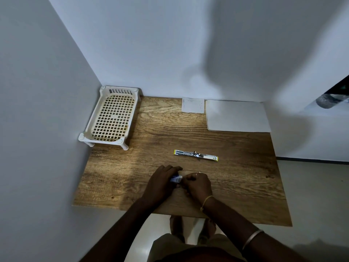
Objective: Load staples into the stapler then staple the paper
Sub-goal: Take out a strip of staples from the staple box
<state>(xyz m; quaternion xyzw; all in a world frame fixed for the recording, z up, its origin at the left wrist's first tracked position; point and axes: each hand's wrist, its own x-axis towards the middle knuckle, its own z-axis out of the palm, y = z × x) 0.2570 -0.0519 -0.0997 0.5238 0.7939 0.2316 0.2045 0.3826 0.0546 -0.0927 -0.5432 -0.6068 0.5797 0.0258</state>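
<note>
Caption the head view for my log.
Left hand and right hand hold a small box; stapler lies opened flat beyond.

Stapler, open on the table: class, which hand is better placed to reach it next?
Right, probably. The stapler lies straight ahead of the right hand, nearer it than the left hand, which grips the staple box.

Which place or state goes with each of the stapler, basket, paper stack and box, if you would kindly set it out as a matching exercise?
Things:
1. stapler
2. basket
3. paper stack
4. box

Places or states:
A. far right of the table
B. gripped by left hand and right hand
C. far left corner
D. mid-table, opened flat

Pairs: 1-D, 2-C, 3-A, 4-B
</note>
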